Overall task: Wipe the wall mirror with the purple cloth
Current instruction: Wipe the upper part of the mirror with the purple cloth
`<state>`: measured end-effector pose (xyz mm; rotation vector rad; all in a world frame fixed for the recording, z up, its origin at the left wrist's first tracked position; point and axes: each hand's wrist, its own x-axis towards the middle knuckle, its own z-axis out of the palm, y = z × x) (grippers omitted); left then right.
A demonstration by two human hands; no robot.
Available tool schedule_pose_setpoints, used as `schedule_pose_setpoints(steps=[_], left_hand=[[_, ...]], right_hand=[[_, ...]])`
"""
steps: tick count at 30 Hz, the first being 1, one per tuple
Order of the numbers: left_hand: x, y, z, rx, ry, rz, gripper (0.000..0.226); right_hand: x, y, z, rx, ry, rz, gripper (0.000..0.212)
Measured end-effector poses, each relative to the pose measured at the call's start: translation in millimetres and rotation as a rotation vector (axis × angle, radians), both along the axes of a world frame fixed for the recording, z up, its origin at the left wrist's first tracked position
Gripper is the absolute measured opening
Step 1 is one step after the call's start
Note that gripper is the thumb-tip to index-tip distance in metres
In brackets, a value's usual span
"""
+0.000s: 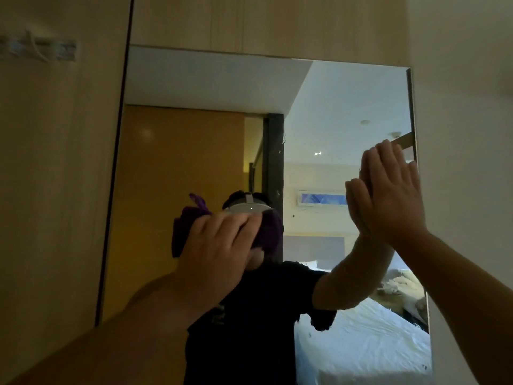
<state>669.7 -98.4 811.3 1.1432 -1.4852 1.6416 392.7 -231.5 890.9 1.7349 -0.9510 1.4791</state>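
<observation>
Wiping is under way, I judge: the left hand point(219, 245) presses the purple cloth point(266, 232) flat against the wall mirror point(194, 134) at centre frame, fingers point(222, 222) extended over it. The right hand point(394, 195) braces at the mirror's right edge, fingers together. Unwiped-looking glass lies above and left; the next stroke should go there, stopping short of the wooden panel point(55, 190).

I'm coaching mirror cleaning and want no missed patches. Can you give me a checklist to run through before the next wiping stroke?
1. Purple cloth in the left hand: ok, fingers spread over it.
2. Cloth pressed against the wall mirror: ok.
3. Right hand steadying: ok, flat by the mirror's right edge.
4. Glass above the cloth unobstructed: ok.
5. Specks near mid-glass removed: not ok, small marks show.
6. Cloth damp or dry: cannot tell.
</observation>
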Motion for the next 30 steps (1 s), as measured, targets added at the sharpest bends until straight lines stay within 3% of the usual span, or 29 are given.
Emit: schedule_pose_setpoints(steps=[5, 9, 13, 16, 20, 30], left_hand=[[-39, -16, 121, -0.078, 0.149, -0.103, 0.045], [-76, -28, 223, -0.092, 0.231, -0.017, 0.048], [-96, -46, 258, 0.020, 0.235, 0.069, 0.053], [-96, -58, 237, 0.005, 0.212, 0.158, 0.056], [-95, -54, 181, 0.050, 0.203, 0.125, 0.056], [-90, -44, -52, 0.123, 0.092, 0.166, 0.059]], right_hand=[[0, -5, -3, -0.008, -0.005, 0.023, 0.070], [0, -8, -3, -0.011, 0.001, 0.030, 0.064], [2, -13, -3, -0.026, -0.004, 0.020, 0.065], [1, -13, -4, -0.034, 0.003, 0.019, 0.063], [1, -9, -3, -0.030, 0.002, 0.033, 0.062], [0, -5, -2, -0.035, -0.014, 0.072, 0.059]])
